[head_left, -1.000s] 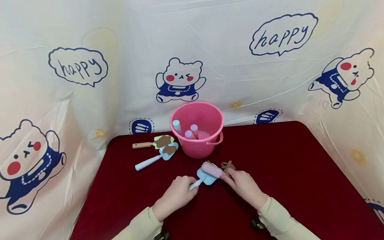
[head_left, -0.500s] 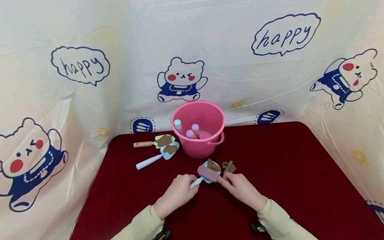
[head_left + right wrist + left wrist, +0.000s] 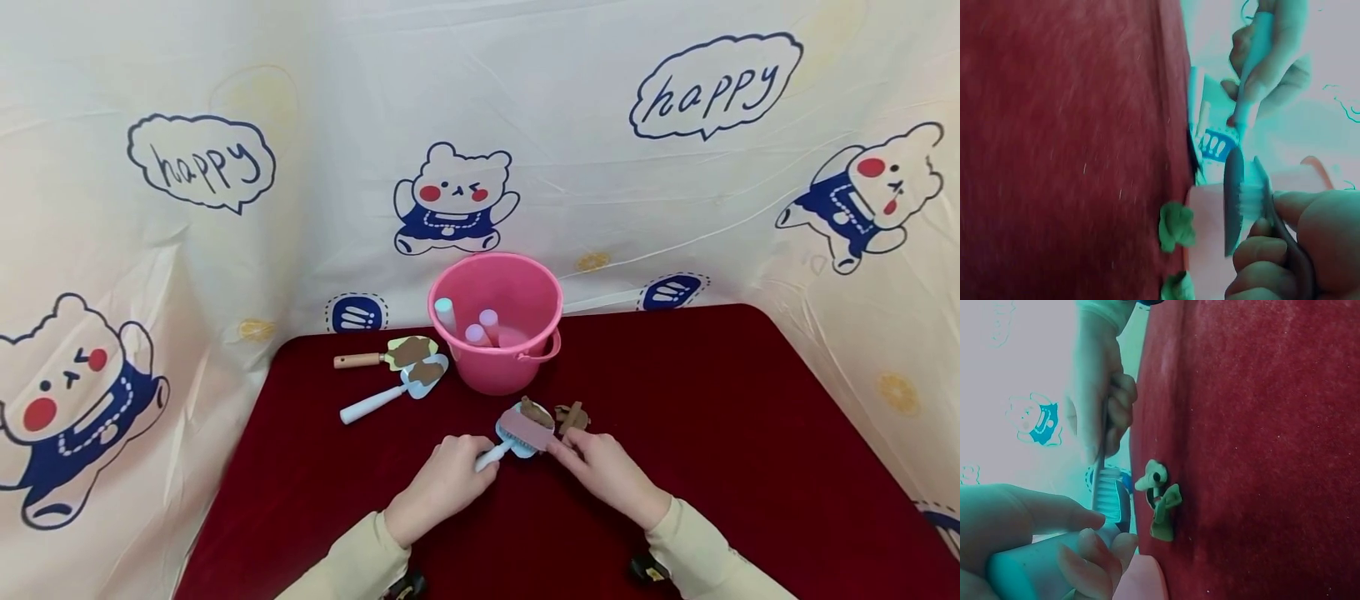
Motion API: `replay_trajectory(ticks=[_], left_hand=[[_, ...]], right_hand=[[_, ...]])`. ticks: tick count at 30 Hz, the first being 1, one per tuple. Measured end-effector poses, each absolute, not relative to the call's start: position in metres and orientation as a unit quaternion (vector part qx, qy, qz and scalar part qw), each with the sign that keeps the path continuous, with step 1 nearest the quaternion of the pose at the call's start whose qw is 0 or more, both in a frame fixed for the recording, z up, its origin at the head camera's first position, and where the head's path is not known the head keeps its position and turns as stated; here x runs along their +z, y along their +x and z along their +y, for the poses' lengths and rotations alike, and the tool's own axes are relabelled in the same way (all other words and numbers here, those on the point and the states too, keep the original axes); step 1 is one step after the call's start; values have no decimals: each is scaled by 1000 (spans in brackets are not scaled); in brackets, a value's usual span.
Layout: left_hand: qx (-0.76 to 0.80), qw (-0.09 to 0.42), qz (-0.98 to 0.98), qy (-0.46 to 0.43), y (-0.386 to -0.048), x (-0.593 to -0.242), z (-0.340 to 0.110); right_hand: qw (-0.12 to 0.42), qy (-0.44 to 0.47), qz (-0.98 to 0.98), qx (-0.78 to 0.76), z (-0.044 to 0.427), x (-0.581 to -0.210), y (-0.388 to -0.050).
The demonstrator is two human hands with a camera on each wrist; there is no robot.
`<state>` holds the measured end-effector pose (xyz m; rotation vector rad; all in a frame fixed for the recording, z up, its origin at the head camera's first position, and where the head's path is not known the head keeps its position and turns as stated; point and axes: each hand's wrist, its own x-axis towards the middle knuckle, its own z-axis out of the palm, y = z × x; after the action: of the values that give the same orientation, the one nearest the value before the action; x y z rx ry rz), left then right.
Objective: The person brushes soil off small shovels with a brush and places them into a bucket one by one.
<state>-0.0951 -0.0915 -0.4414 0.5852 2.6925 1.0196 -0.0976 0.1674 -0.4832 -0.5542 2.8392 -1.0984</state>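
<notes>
My left hand (image 3: 442, 479) grips the pale handle of a light blue hand trowel (image 3: 519, 450). Between thumb and fingers, my right hand (image 3: 611, 475) holds a pink scrubbing brush (image 3: 527, 427) by its handle. Both wrist views show the brush's pale bristles (image 3: 1250, 200) against the face of the trowel's blade (image 3: 1232, 200), which stands off the red cloth. In the head view, a brown clay-like lump (image 3: 536, 409) appears at the blade's far end; whether it touches the blade I cannot tell. More brown pieces (image 3: 573, 417) lie just beyond my right fingers.
A pink bucket (image 3: 495, 371) with several pale-ended handles inside stands behind my hands. Left of it lie a green trowel with a wooden handle (image 3: 357, 361) and a second light blue trowel (image 3: 372, 405), both with brown patches on their blades. Red cloth (image 3: 712, 400) covers the table.
The brush has turned over: its dotted side showed on top a second ago, and now its flat back does, with bristles on the blade. It has since slid slightly right.
</notes>
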Motion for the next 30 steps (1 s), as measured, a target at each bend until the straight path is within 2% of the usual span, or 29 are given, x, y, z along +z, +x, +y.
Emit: replay_trajectory(ticks=[5,15,23,30], left_hand=[[346,99,910,204,-96,-440,-90],[350,103,909,204,-95,-440,-92],[355,108,907,201,-97,-443,-90],[352,108,908,201,-95,-441,-91]], right_hand=[[26,-195,912,-360,166,-486,-97],[21,-132,932,-337,172,-488,-100],[35,-160,917,-365,164,-485,-92],[19,-156,929,-336,163,-488,-94]])
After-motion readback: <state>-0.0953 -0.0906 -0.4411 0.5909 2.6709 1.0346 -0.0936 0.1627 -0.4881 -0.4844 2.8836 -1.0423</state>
